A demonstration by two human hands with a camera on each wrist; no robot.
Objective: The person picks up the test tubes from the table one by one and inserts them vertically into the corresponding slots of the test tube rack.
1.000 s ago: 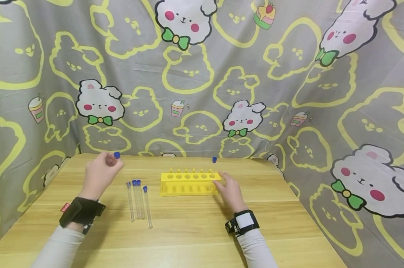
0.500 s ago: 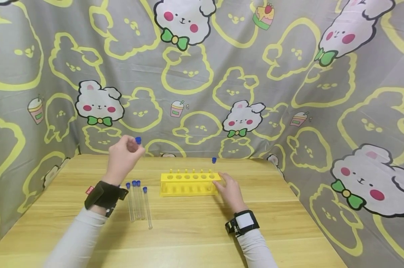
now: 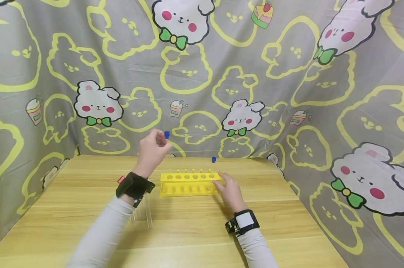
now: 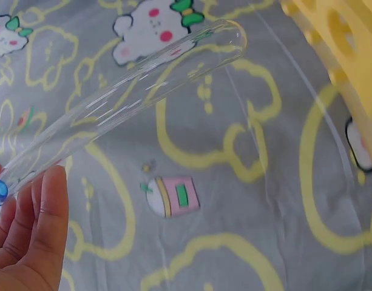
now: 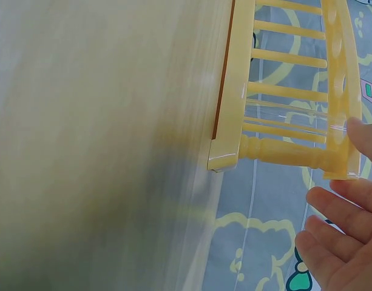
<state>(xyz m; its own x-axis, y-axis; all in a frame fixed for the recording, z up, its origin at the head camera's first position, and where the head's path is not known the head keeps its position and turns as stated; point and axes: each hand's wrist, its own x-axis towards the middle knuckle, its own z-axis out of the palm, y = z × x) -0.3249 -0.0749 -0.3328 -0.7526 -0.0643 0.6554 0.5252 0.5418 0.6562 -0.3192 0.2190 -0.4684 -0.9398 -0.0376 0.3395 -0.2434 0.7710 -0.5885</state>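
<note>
Nearest on light wooden table (image 3: 202, 238): loose clear glass test tubes (image 3: 145, 214) lay flat, partly hidden behind left sleeve. Right hand (image 3: 229, 190), fingers straight and relaxed, rested against right end of yellow plastic six-hole tube rack (image 3: 188, 183); one blue-capped tube (image 3: 213, 160) stood in rack's rightmost hole. Left hand (image 3: 153, 150), raised above rack's left end, pinched clear glass test tube with blue cap (image 4: 122, 100) near cap, tube tilted. Behind: grey cartoon-rabbit cloth (image 3: 289, 74).

No legible words, numbers, labels or brand marks appear on anything here.
</note>
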